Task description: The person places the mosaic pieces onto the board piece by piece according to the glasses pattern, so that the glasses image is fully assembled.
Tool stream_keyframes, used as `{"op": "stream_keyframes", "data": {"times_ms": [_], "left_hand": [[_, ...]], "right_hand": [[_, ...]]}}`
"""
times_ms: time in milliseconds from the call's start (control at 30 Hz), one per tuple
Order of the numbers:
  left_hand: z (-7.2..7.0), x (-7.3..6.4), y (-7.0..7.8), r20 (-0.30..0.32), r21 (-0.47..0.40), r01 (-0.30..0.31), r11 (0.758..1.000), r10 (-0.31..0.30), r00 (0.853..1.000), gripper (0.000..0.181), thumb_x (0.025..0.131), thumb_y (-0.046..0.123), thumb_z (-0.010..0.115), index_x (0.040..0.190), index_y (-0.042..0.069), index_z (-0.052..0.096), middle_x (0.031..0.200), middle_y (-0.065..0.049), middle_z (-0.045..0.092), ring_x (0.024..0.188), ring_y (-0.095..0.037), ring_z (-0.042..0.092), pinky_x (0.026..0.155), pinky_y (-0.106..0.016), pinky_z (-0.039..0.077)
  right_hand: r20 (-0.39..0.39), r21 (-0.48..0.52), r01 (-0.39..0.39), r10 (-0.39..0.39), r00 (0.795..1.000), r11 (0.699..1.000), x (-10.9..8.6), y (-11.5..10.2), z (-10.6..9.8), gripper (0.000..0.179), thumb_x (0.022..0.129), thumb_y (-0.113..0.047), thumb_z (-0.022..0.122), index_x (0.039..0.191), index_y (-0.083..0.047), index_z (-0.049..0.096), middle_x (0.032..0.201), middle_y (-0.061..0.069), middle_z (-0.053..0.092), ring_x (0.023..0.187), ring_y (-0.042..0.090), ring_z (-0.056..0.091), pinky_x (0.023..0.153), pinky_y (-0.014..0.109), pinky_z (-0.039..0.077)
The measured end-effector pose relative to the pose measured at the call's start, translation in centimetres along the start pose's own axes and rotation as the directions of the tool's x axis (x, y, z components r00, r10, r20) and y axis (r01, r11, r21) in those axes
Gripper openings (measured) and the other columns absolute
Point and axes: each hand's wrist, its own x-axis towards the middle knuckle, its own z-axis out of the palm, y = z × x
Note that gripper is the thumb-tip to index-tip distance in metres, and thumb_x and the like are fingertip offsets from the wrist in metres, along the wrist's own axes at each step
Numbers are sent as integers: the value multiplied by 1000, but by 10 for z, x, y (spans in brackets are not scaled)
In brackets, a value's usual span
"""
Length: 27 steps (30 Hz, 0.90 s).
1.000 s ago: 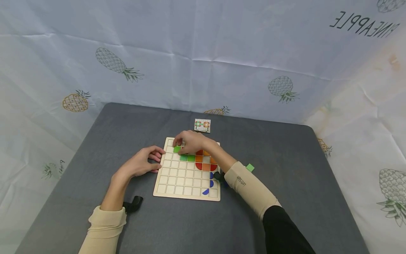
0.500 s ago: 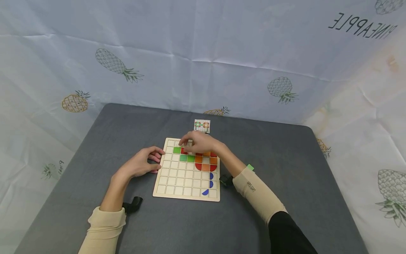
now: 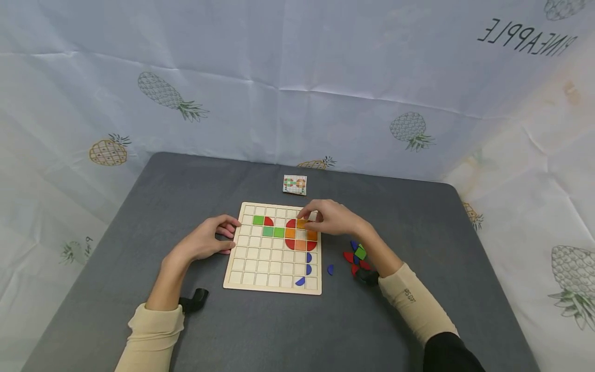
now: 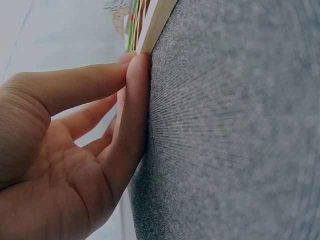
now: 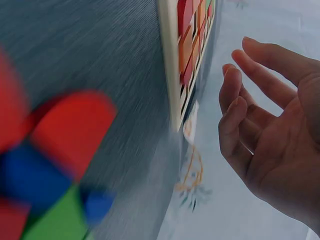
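Note:
A pale wooden grid board [image 3: 260, 265] lies on the dark table, with green, red, orange and blue tiles in some of its squares. My left hand [image 3: 212, 238] rests at the board's left edge; in the left wrist view its fingertips [image 4: 137, 65] touch the wooden rim. Over the board's upper right part hovers my right hand [image 3: 337, 218], its fingers loosely bent. Nothing is between those fingers [image 5: 232, 90] in the right wrist view. Below them are an orange square tile [image 3: 301, 224] and red rounded tiles [image 3: 312, 246].
A loose pile with red tiles [image 3: 348, 256], blue ones and a green square tile [image 3: 360, 252] lies right of the board, under my right forearm. One blue half-round tile [image 3: 330, 269] lies apart. A small pattern card [image 3: 295, 185] sits behind the board.
My right hand has moved rightward from the board's upper left, uncovering a red tile beside the green squares. The loose tile pile has come into view. My left hand stays put.

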Motion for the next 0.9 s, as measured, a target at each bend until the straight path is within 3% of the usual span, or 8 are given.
{"op": "stream_keyframes", "data": {"times_ms": [133, 300, 500, 700, 900], "left_hand": [[0, 0, -1, 2, 2, 1, 1000, -1, 1000, 47, 96, -9, 74, 140, -5, 59, 116, -21, 58, 106, -29, 60, 74, -31, 68], [0, -1, -1, 2, -1, 0, 1000, 0, 1000, 47, 96, -8, 75, 140, -5, 59, 118, -22, 58, 108, -30, 60, 75, -32, 68], [0, 0, -1, 2, -2, 0, 1000, 0, 1000, 47, 96, -8, 75, 140, -5, 59, 119, -22, 58, 108, -29, 60, 75, -31, 68], [0, -1, 0, 5, -2, -7, 1000, 7, 1000, 48, 96, -8, 75, 141, -7, 58, 119, -23, 58, 108, -29, 60, 75, -32, 68], [-1, -2, 1, 6, 3, 4, 1000, -4, 1000, 48, 96, -8, 75, 141, -6, 58, 118, -22, 58, 108, -30, 60, 75, -32, 68]], "right_hand": [[-18, -20, -57, 57, 998, 998, -25, 13, -4, 31, 102, -23, 77, 131, -12, 77, 126, 9, 75, 80, 14, 62, 69, 27, 53], [-18, -7, -69, 69, 997, 998, -54, 29, -8, 32, 101, -24, 79, 130, -10, 77, 127, 10, 76, 83, 11, 60, 71, 27, 54], [46, 58, -91, 88, 995, 994, -81, 45, -5, 31, 98, -19, 82, 127, -9, 78, 120, 10, 77, 78, 9, 63, 68, 24, 56], [136, 94, -124, 111, 984, 988, -96, 56, 0, 34, 93, -13, 85, 125, -12, 78, 112, 5, 74, 76, 8, 62, 65, 23, 54], [130, 73, -121, 111, 985, 990, -99, 56, 2, 28, 91, -12, 86, 118, -14, 78, 101, 0, 72, 73, 8, 59, 64, 24, 53]]}}
